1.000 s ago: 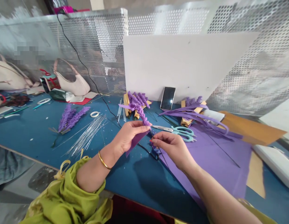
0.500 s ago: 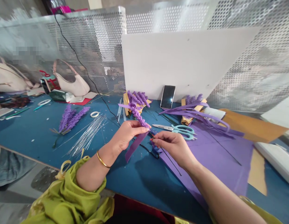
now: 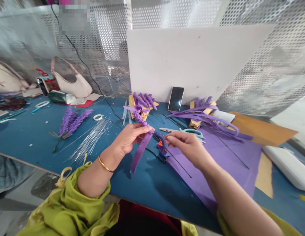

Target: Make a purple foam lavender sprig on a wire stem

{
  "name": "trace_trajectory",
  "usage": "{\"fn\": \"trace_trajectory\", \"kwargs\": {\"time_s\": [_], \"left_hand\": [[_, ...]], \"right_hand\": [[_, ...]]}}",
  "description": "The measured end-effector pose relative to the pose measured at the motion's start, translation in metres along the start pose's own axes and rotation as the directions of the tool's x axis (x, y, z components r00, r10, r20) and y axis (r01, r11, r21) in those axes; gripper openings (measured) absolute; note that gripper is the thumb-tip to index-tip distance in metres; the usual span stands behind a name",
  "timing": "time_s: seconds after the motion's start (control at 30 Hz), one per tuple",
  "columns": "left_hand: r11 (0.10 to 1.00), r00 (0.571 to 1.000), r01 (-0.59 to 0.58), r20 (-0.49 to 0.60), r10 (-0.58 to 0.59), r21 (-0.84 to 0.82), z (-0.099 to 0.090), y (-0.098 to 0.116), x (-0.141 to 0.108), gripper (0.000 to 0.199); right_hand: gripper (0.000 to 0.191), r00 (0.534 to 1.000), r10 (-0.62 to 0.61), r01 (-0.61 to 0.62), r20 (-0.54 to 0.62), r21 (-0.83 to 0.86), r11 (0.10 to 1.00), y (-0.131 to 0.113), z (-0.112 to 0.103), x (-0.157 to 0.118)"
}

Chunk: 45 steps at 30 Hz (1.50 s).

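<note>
My left hand (image 3: 129, 139) is closed, pinching a lavender flower (image 3: 140, 118) of curled purple fringe. From its fingers hangs the loose end of a purple strip (image 3: 140, 154). A thin dark stem (image 3: 179, 163) slants from the flower to the lower right. My right hand (image 3: 183, 142) is held beside the stem with thumb and forefinger pinched together; whether anything is between them I cannot make out. Just left of those fingertips, a blue glue gun (image 3: 163, 147) with an orange trigger lies on the table. Scissors (image 3: 192, 131) with turquoise handles lie partly behind my right hand.
Purple sheets (image 3: 231, 164) cover the table's right part, with purple strips (image 3: 204, 114) above them. Silvery wires (image 3: 91, 141), finished lavender sprigs (image 3: 71, 123) and a tape roll (image 3: 97, 117) lie left. A phone (image 3: 175, 99) leans on the white board (image 3: 192, 62).
My right fingertips have shifted right, away from the flower, and the glue gun shows more between the hands. My left hand has moved slightly left and up with the flower. The view has shifted a little.
</note>
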<state>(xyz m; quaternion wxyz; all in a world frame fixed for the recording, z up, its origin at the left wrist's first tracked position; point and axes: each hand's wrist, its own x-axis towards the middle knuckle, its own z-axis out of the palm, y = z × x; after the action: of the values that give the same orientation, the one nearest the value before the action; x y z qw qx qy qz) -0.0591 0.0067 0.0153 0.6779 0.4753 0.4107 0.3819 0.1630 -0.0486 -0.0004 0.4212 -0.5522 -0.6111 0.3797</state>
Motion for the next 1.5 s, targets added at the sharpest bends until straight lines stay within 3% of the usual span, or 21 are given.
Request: {"fn": "trace_trajectory", "kwargs": {"time_s": [0.1, 0.2, 0.3, 0.4, 0.5, 0.6, 0.7, 0.87, 1.03, 1.17, 1.3, 1.5], "left_hand": [[0.995, 0.999, -0.016, -0.043, 0.012, -0.099, -0.009, 0.003, 0.004, 0.022], [0.969, 0.993, -0.035, -0.115, 0.007, -0.243, -0.014, 0.006, 0.008, 0.013], [0.925, 0.987, -0.031, -0.156, -0.031, -0.378, -0.013, 0.007, 0.011, 0.007], [0.898, 0.982, -0.004, -0.169, -0.079, -0.441, -0.011, 0.006, 0.012, 0.006], [0.891, 0.984, 0.0, -0.159, -0.081, -0.455, -0.009, 0.004, 0.012, 0.006], [0.891, 0.991, 0.002, -0.121, -0.064, -0.454, -0.007, 0.002, 0.011, 0.007], [0.892, 0.992, 0.0, -0.11, -0.056, -0.451, -0.006, 0.002, 0.01, 0.008], [0.916, 0.997, 0.049, -0.028, -0.065, -0.398, -0.006, -0.001, 0.009, 0.01], [0.953, 0.996, 0.084, 0.031, -0.079, -0.291, -0.007, -0.003, 0.009, 0.017], [0.972, 0.999, 0.05, -0.008, -0.053, -0.228, -0.01, -0.003, 0.011, 0.021], [0.98, 0.998, 0.039, -0.05, -0.049, -0.196, -0.011, -0.003, 0.015, 0.021], [0.994, 0.996, 0.017, -0.083, -0.026, -0.107, -0.015, 0.0, 0.015, 0.021]], "right_hand": [[0.036, 0.996, 0.087, -0.09, -0.027, -0.17, 0.981, 0.01, -0.024, 0.002], [0.041, 0.956, 0.274, -0.245, 0.102, -0.23, 0.942, 0.024, -0.031, 0.001], [0.044, 0.905, 0.402, -0.348, 0.139, -0.301, 0.888, 0.032, -0.013, 0.0], [0.051, 0.896, 0.443, -0.402, 0.01, -0.406, 0.821, 0.033, 0.014, 0.004], [0.052, 0.91, 0.395, -0.408, -0.124, -0.435, 0.803, 0.033, 0.033, 0.01], [0.045, 0.903, 0.387, -0.43, -0.189, -0.368, 0.824, 0.039, 0.039, 0.014], [0.036, 0.891, 0.432, -0.452, -0.141, -0.18, 0.874, 0.047, 0.033, 0.015], [0.052, 0.926, 0.372, -0.353, -0.071, 0.195, 0.915, 0.047, 0.021, 0.014], [0.05, 0.931, 0.329, -0.172, -0.159, 0.603, 0.779, 0.042, 0.022, 0.015], [0.046, 0.919, 0.301, -0.075, -0.253, 0.638, 0.766, 0.041, 0.015, 0.013], [0.029, 0.888, 0.225, 0.095, -0.402, 0.637, 0.765, 0.038, 0.0, 0.009], [0.026, 0.921, 0.13, 0.147, -0.367, 0.638, 0.756, 0.024, -0.016, -0.002]]}}
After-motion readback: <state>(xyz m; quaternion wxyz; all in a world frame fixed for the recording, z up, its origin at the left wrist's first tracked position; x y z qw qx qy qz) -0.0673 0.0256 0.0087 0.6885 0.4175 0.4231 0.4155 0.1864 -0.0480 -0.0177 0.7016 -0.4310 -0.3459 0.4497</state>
